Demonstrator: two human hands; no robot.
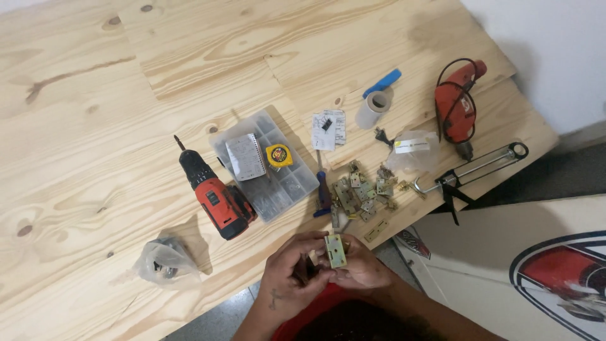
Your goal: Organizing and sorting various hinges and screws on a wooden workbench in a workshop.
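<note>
Workbench point(95, 126) of pale pine fills the frame; at its lower centre edge both hands meet. Right hand point(363, 268) and left hand point(290, 278) pinch a small brass-coloured hinge point(336, 251), upright, long axis vertical, between their fingertips, just below the loose hinge pile point(363, 189)

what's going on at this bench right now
A person holds a small brass-coloured metal hinge with both hands at the near edge of a pale pine workbench. The left hand also grips something dark that I can't make out; the right hand supports the hinge from below. On the bench lie a pile of similar brass hinges, a red and black cordless drill, a clear plastic compartment box, a red corded drill and a metal caulking gun.
</note>
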